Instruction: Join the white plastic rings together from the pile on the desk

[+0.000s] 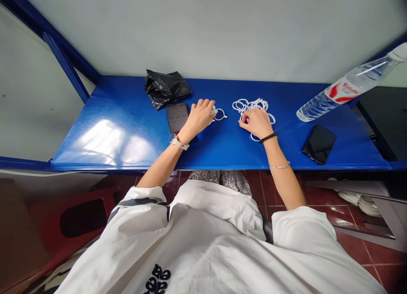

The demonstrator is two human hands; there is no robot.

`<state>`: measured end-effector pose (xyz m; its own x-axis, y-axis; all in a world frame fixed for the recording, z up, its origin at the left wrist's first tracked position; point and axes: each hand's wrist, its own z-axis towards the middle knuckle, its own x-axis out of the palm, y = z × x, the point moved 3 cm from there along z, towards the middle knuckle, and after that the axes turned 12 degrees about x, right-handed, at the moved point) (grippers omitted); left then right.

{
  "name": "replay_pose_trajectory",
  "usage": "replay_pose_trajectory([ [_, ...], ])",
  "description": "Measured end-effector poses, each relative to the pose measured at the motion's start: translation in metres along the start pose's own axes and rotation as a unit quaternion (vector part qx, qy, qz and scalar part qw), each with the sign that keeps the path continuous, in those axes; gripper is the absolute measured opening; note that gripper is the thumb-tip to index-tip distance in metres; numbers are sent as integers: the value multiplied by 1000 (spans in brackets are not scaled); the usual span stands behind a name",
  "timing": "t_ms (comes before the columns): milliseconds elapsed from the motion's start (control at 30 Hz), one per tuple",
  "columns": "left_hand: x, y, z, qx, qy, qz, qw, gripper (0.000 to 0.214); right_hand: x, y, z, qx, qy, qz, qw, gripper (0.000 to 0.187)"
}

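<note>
Heap (259, 104): white rings, piled flat on the blue desk (222, 152), under and just beyond the right hand; overlapping, facing several ways, too round to give a long axis.
Heap's outliers: poking out to the right and on the near side, partly hidden by hand and wrist.
Right hand (257, 122): palm down over heap, thumb and forefinger curled close together; narrow grip, but cannot tell about anything pinched there.
Cluster (213, 111): more white rings, left of heap, mostly covered by the left hand.
Outermost ring (224, 115): lying flat at cluster's right side, small tab pointing right, toward heap; no long axis to read.
Left hand (202, 113): left of heap, fingers bent down onto cluster; fingertips hidden, cannot tell about a hold.
Timer phone (178, 118): farther left of heap, beyond the left hand, digits on screen.
Bag (167, 88): black, crumpled, left of heap, behind timer phone.
Bottle (343, 90): right of heap, base nearest, cap slanting away.
Dark phone (319, 144): right of heap, toward the near edge.
</note>
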<state>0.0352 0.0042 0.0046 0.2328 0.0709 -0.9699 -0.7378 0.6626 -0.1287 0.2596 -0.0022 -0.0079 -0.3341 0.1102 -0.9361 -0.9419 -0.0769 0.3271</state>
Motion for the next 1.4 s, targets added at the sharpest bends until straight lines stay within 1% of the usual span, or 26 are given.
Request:
replay_pose_trajectory([
  [133, -2, 1, 0, 0, -3, -1, 1000, 37, -2, 3, -2, -12, 0, 1, 1000, 22],
  [333, -4, 2, -1, -1, -8, -4, 1000, 36, -11, 12, -4, 6, -20, 31, 999, 20],
  [433, -3, 5, 0, 3, -34, -18, 999, 34, -15, 14, -5, -5, -61, 81, 995, 20],
  [533, -4, 6, 2, 18, -83, -70, 994, 30, -18, 17, -7, -47, -87, 151, 984, 21],
  [600, -5, 5, 4, 40, -119, -123, 984, 28, -20, 20, -9, -84, -81, 191, 975, 25],
  [667, -6, 3, 6, 64, -143, -183, 971, 29, -20, 25, -11, -117, -59, 220, 967, 30],
  [767, -7, -1, 7, 87, -154, -262, 949, 35, -18, 33, -14, -149, -16, 246, 957, 36],
  [867, -9, -4, 6, 98, -166, -307, 932, 41, -17, 37, -16, -167, 4, 263, 950, 36],
  [967, -11, -5, 6, 99, -176, -323, 925, 44, -16, 39, -18, -177, 10, 276, 945, 31],
  [1167, -13, -6, 6, 106, -180, -320, 924, 45, -18, 41, -20, -173, 18, 290, 941, 25],
  [1300, -14, -9, 6, 140, -195, -318, 917, 43, -18, 41, -21, -163, 16, 291, 943, 25],
  [1400, -14, -11, 6, 170, -206, -321, 909, 40, -19, 38, -19, -168, -15, 296, 940, 24],
])
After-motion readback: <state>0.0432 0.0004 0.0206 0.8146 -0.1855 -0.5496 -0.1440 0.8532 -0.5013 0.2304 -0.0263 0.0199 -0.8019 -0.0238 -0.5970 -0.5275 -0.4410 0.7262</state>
